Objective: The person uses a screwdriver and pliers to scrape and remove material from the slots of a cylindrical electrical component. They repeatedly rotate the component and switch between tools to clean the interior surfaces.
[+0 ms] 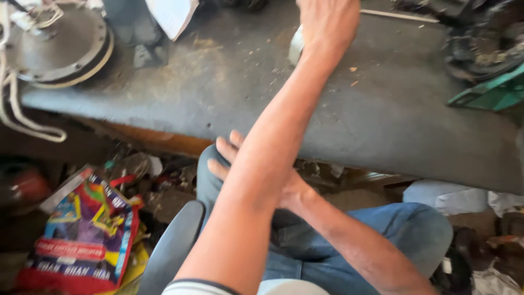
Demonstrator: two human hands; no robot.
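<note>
A dark grey workbench point(229, 93) runs across the upper part of the view, its top scuffed and sprinkled with small chips and dust. The person sits before it in blue jeans point(376, 235), knees under the bench edge.

One long bare forearm stretches from the lower middle of the view diagonally up and to the right, elbow low, wrist high, almost straight. It enters on the left of the body, so it reads as the left arm. Its left hand point(326, 24) is palm down at the top edge of the view, over the far part of the bench, fingers cut off by the frame, so whether it is clenched or loose cannot be told. Just beside its wrist, touching or nearly so, lies a small whitish round object point(295, 46), mostly hidden.

The other arm crosses underneath from the lower right; the right hand point(232, 155) rests flat on the near knee, fingers extended and relaxed, grasping nothing.

At the bench's far left sits a round metal motor housing point(54, 41) with pale cords point(16, 109) hanging off the edge. A green object point(488, 93) lies at the right. On the floor to the left, a colourful printed bag point(87, 235).
</note>
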